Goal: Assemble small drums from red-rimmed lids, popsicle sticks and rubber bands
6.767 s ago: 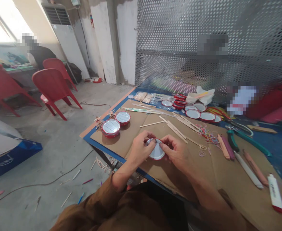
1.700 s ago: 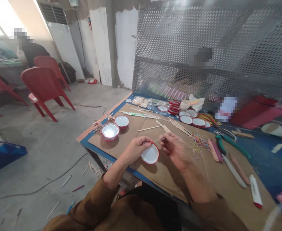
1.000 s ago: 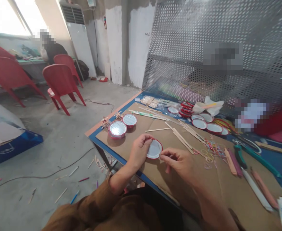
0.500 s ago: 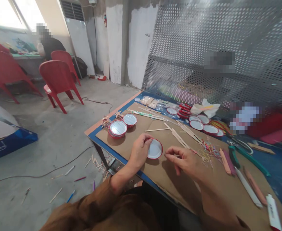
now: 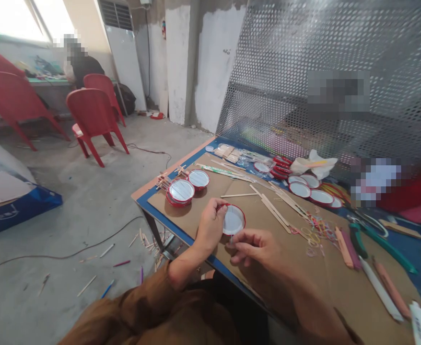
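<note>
A round white dish with a red rim [image 5: 234, 220] is tilted up above the cardboard [image 5: 216, 191], its rim pinched by my left hand [image 5: 211, 224]. My right hand [image 5: 255, 247] is closed at the lower edge of the dish, thumb and forefinger together; what they pinch is too small to make out. Farther left on the cardboard sit red-rimmed round pieces with thin sticks, one pair stacked [image 5: 181, 190] and another [image 5: 199, 178] behind it. Loose wooden strips [image 5: 275, 211] and a tangle of coloured bands [image 5: 318, 227] lie beyond my right hand.
Red-rimmed dishes [image 5: 321, 196] lie along the back by a perforated metal screen [image 5: 289, 62]. Pliers [image 5: 357, 239], long-handled tools and a white tube [image 5: 419, 323] are at the right. Red chairs [image 5: 91, 112] and a seated person [image 5: 84, 62] are at the far left.
My right hand has moved left and down to the dish's lower edge, where it was apart from it before. My left hand keeps its hold. The whole view has shifted slightly.
</note>
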A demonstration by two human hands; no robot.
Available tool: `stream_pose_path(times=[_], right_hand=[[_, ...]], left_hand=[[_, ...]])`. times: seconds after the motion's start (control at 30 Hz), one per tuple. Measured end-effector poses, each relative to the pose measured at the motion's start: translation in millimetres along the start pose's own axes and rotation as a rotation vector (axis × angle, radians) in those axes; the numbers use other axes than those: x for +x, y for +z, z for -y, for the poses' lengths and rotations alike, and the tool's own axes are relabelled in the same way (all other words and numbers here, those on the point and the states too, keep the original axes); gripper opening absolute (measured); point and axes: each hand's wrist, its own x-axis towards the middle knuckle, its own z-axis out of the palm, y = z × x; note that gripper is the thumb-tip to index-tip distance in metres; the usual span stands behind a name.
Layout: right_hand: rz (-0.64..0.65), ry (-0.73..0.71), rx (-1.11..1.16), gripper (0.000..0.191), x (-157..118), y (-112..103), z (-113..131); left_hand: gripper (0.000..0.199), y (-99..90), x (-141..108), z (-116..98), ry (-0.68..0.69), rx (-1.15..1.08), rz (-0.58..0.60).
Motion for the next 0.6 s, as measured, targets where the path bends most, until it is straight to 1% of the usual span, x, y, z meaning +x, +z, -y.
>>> stream_pose_path(times=[0.13, 0.27, 0.33, 0.4, 0.5, 0.57, 0.6], right_hand=[[-0.019, 0.017, 0.073, 0.037, 2, -2, -1], [-0.104, 0.066, 0.219, 0.035, 4, -2, 2], [-0.166, 0.065, 0.314, 0.031, 6, -5, 2], [-0.27, 0.015, 0.405, 0.03, 10, -10, 2], [-0.484, -0.126, 0.458, 0.034, 15, -16, 0], [-0.621, -0.217, 0.379, 0.035, 16, -16, 0], [-0.671, -0.265, 0.297, 0.034, 15, -14, 1]], left_hand=[[0.007, 0.3, 0, 1, 0.018, -0.011, -0.014], [0.007, -0.3, 0, 4, 0.053, -0.044, -0.036], [0.009, -1.1, 1, 8, 0.061, -0.087, -0.048], [0.01, -2.1, 3, 11, 0.071, -0.133, -0.075], [0.01, -3.4, 3, 12, 0.085, -0.143, -0.075], [0.009, -3.7, 3, 10, 0.094, -0.089, -0.018], [0.008, -3.6, 2, 9, 0.1, -0.056, 0.011]])
